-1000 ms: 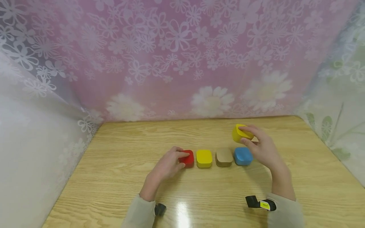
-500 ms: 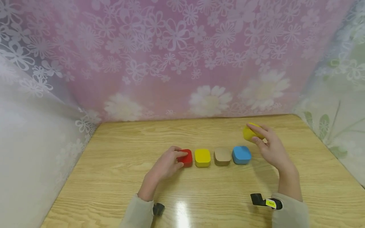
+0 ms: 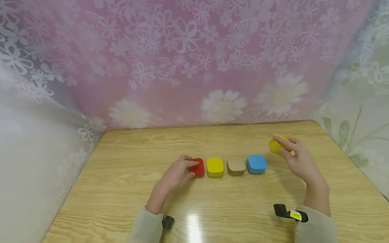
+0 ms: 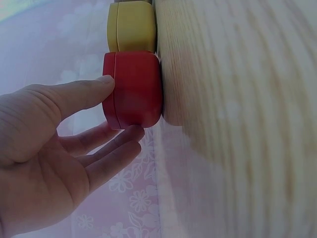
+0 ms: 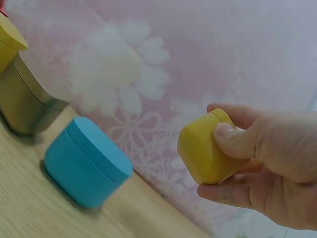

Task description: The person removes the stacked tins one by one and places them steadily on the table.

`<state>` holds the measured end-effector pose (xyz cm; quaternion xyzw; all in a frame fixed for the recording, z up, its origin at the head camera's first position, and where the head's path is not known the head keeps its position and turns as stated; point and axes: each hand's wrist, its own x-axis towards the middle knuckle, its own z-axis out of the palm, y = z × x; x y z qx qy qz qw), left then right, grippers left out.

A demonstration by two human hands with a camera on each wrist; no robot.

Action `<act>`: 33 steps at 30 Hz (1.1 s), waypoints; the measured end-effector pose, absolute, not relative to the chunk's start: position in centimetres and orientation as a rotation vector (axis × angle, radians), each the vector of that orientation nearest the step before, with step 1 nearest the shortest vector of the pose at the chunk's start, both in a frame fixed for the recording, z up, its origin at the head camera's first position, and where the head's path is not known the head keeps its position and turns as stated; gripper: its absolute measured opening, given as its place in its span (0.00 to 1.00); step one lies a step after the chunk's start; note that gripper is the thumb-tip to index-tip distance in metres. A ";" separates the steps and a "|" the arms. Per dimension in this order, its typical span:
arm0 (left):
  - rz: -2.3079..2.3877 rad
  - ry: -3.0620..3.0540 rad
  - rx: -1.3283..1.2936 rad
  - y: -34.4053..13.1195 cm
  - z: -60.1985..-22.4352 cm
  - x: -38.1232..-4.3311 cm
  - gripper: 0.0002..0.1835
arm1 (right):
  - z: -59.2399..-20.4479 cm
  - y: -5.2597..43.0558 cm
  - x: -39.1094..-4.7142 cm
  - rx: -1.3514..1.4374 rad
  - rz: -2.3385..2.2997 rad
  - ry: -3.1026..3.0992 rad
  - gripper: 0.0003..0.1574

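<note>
In the head view, four-sided lidded boxes with rounded corners stand in a row on the wooden table [image 3: 127,189]. My left hand [image 3: 177,173] grips the red box [image 3: 199,167] at the left end, thumb on its near side and fingers about its left side and top. To its right come a yellow box [image 3: 214,167], a beige-gold box [image 3: 236,166] and a blue box [image 3: 256,164]. My right hand [image 3: 304,165] holds a second yellow box [image 5: 205,148] above the table, right of the blue one, between thumb and fingers. In the right wrist view it hangs tilted.
A pink flowered cloth [image 3: 170,84] hangs behind the table's back edge. Pale cloths stand at the left [image 3: 33,152] and the right [image 3: 364,101]. Each wrist wears a black strap mount, the right strap [image 3: 299,216] with a yellow label.
My right hand has carried the held yellow box rightward, away from above the blue box. My left hand stays at the red box. The head view has shifted slightly.
</note>
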<state>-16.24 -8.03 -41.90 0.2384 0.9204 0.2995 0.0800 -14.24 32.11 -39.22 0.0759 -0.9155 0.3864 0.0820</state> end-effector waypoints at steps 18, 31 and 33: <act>0.907 2.763 0.730 -8.2 -41.8 -16.4 0.22 | -40.2 34.0 -14.1 0.301 1.055 -3.036 0.29; 0.892 2.766 0.711 -8.1 -41.9 -16.1 0.23 | -41.8 34.7 -13.9 0.421 1.120 -3.026 0.27; 0.891 2.767 0.714 -8.1 -41.9 -16.1 0.23 | -42.0 34.8 -13.9 0.414 1.140 -3.028 0.27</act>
